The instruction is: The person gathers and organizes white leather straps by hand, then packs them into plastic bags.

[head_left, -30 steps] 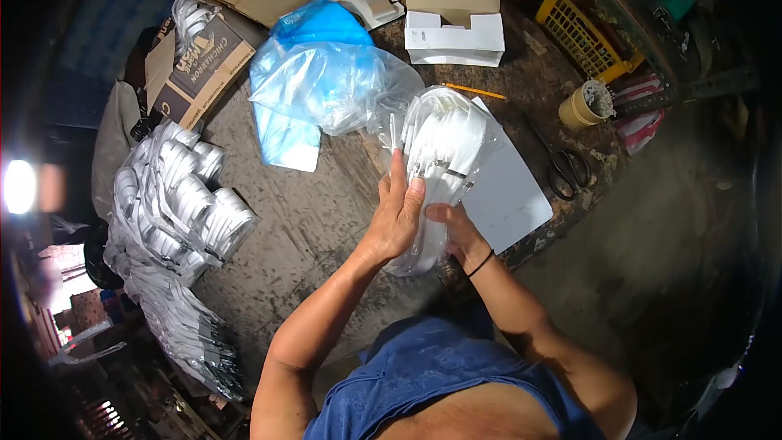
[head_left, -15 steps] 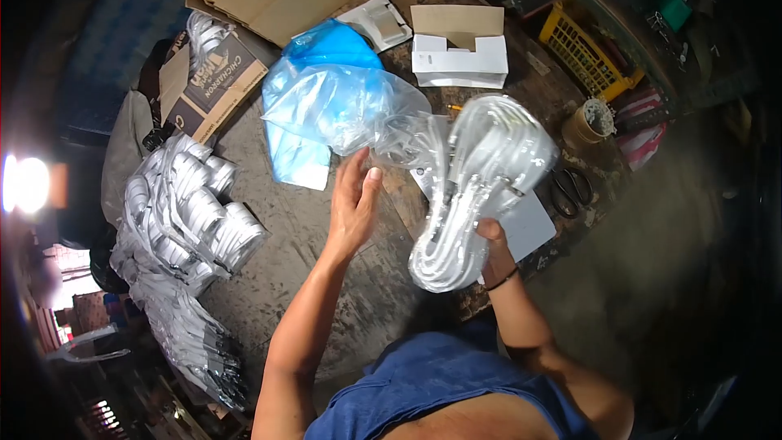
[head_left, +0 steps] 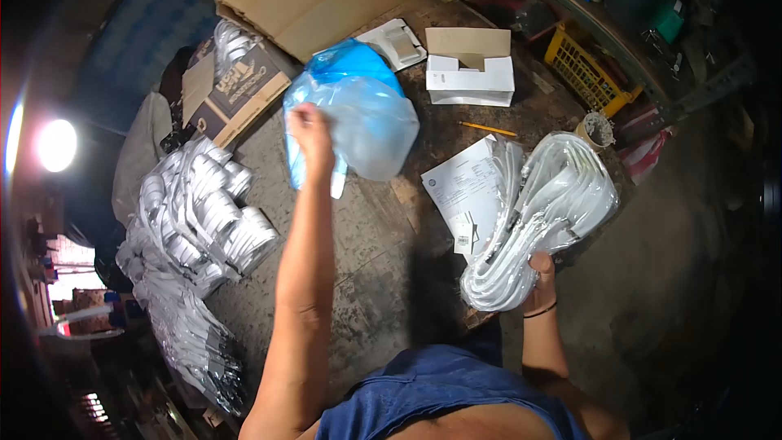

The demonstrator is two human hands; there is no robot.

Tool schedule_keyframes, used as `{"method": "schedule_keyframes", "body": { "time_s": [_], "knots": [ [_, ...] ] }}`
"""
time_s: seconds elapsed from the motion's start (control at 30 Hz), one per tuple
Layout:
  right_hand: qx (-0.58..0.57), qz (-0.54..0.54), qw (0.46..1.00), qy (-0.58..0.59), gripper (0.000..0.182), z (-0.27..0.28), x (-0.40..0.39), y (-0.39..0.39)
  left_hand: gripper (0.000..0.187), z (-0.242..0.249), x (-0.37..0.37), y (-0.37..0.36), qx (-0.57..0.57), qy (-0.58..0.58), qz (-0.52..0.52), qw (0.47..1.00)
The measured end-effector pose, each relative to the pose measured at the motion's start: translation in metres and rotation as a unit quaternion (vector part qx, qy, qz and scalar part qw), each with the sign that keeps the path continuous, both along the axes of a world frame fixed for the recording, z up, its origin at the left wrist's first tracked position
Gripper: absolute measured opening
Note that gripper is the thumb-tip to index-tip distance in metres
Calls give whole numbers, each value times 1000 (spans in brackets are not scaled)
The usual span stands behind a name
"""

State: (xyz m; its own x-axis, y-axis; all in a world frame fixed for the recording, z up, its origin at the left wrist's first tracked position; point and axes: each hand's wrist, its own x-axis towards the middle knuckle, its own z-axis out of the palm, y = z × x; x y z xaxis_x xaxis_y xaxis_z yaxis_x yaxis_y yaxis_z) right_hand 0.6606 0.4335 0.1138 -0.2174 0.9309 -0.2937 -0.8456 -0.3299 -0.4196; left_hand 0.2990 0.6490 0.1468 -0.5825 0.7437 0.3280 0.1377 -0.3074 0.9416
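My right hand point(head_left: 542, 281) grips the lower edge of a bundle of looped white strips in clear plastic point(head_left: 562, 187), at the table's right side. Under and beside the bundle lie printed papers point(head_left: 464, 183) and a small white label with a barcode point(head_left: 463, 233). My left hand point(head_left: 311, 132) is at a cloudy clear plastic bag point(head_left: 379, 126) that lies over blue plastic point(head_left: 350, 61); its fingers are bent and blurred, and whether they pinch the bag is hidden.
Coiled white bundles point(head_left: 204, 212) cover the table's left side. Behind them stands a printed carton point(head_left: 244, 94). Farther back are an open white box point(head_left: 471, 81), a pencil point(head_left: 487, 129), a yellow basket point(head_left: 586, 69) and a cup point(head_left: 597, 130).
The bundle in my right hand has moved right and away from the clear bag, uncovering papers and the pencil. My left hand has moved up and left onto the bag.
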Motion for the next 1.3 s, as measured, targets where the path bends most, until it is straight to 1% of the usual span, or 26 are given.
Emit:
{"method": "schedule_keyframes", "body": {
  "time_s": [0.07, 0.1, 0.13, 0.23, 0.27, 0.3, 0.33, 0.37, 0.4, 0.43, 0.5, 0.57, 0.6, 0.67, 0.73, 0.77, 0.8, 0.83, 0.87, 0.93, 1.0, 1.03, 1.07, 1.13, 1.23, 1.3],
  "knots": [
    [11, 23, 1000, 11, 82, 1, 1, -6, 6, 76, -47, -29, 26, 49, 92, 994],
    [22, 14, 1000, -11, 81, 4, 0, -10, 10, 88, -97, -33, 126, 300, 203, 923],
    [31, 1, 999, -35, 79, 8, -1, -16, 14, 123, -112, -55, 189, 220, 168, 942],
    [42, -25, 994, -95, 80, 21, -6, -36, 28, 201, -97, -157, 151, 401, 253, 867],
    [46, -19, 994, -94, 80, 26, -10, -40, 27, 201, -91, -186, 45, 535, 301, 788],
    [56, -7, 993, -100, 82, 29, -14, -44, 19, 176, -85, -202, -11, 268, 172, 948],
    [64, 10, 992, -105, 83, 33, -20, -50, 16, 117, -107, -220, -176, 471, 81, 860],
    [63, 25, 993, -102, 83, 41, -27, -58, 16, 58, -128, -238, -246, 653, -31, 716],
    [54, 41, 992, -105, 85, 51, -32, -67, 21, 32, -103, -255, -374, 506, -127, 767],
    [48, 51, 992, -109, 86, 56, -36, -71, 24, 14, -84, -266, -403, 476, -88, 777],
    [72, 72, 988, -115, 89, 46, -38, -85, 28, -1, -65, -277, -393, 408, -43, 823],
    [55, 93, 989, -98, 74, 39, -40, -103, 28, -1, -50, -285, -398, 385, -71, 830],
    [67, 71, 985, -141, 93, 44, -48, -109, 30, 5, -46, -284, -397, 371, -98, 834],
    [66, 56, 987, -139, 91, 46, -57, -123, 20, 19, -52, -274, -204, 358, -40, 910],
    [81, 48, 987, -133, 88, 45, -62, -136, 7, 106, -40, -271, -81, 260, -3, 962],
    [80, 50, 986, -136, 88, 35, -58, -142, 7, 146, -40, -279, -59, 331, 100, 936],
    [87, 70, 987, -114, 87, 20, -53, -146, 16, 178, -31, -289, 23, 240, 91, 966],
    [94, 88, 987, -92, 86, 12, -49, -149, 16, 151, -39, -291, 24, 238, 92, 966],
    [96, 87, 987, -94, 86, 18, -46, -153, 25, 101, -53, -289, -49, 381, 73, 920],
    [96, 78, 985, -123, 83, 33, -42, -163, 30, -11, -57, -293, -264, 515, -60, 813],
    [109, 59, 984, -130, 81, 23, -31, -168, 36, -105, -34, -323, -436, 479, -218, 729],
    [124, 40, 981, -140, 80, 18, -24, -166, 39, -115, -16, -326, -452, 449, -249, 729],
    [123, 28, 982, -144, 80, 15, -19, -167, 39, -108, 1, -310, -446, 454, -259, 727],
    [122, 18, 980, -154, 79, 14, -8, -175, 34, -70, 31, -276, -408, 353, -232, 809],
    [127, 7, 980, -154, 79, 32, -7, -180, 35, 1, 47, -233, -246, 280, -181, 910],
    [138, 0, 980, -145, 78, 26, -5, -184, 40, 48, 55, -241, -251, 256, -151, 921]
  ]
}}
